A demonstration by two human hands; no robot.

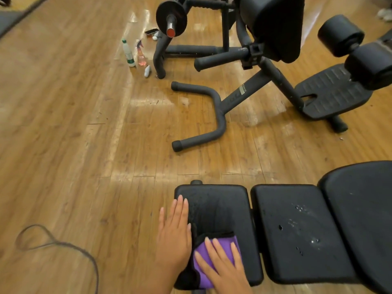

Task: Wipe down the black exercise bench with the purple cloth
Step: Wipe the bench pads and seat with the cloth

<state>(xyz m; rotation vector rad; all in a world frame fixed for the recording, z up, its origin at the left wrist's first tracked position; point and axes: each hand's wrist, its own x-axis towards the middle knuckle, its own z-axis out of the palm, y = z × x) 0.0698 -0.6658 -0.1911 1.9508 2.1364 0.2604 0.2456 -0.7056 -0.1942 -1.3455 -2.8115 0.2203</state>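
Note:
The black exercise bench (297, 234) runs across the lower right in three padded sections. Its left seat pad (220, 211) looks damp, and droplets sit on the middle pad. The purple cloth (209, 249), edged in black, lies on the near part of the left pad. My right hand (224, 270) presses flat on the cloth with fingers spread. My left hand (175, 232) rests flat and empty on the pad's left edge, fingers together, just beside the cloth.
Another black machine (265, 81) with a U-shaped foot stands on the wooden floor ahead. A white bottle (128, 53) and a spray bottle (141, 55) stand farther left by a weight plate (171, 16). A dark cord (63, 247) loops on the floor at lower left.

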